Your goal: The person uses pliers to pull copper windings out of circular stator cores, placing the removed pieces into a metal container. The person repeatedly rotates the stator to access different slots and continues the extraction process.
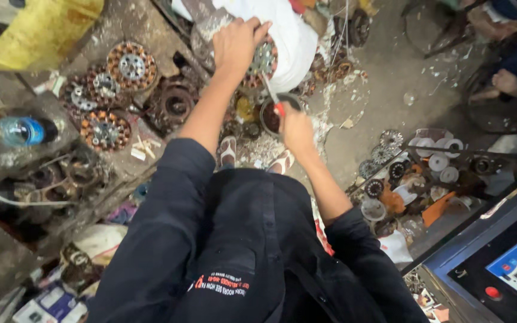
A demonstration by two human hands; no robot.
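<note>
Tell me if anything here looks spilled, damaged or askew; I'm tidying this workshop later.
Pale scraps and flakes lie scattered over the floor beside the white sack. A plastic bottle lies on its side on the grimy bench. The left hand steadies a wound stator; the right hand holds a red-handled tool.

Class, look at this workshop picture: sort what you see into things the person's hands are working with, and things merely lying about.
In use:
- left hand on the round copper-wound metal stator
- right hand gripping the red-handled thin tool
- small round dark bowl beneath

Lying about:
- clear plastic bottle with blue label
- three similar wound stators on the ledge
- white round spools
</note>
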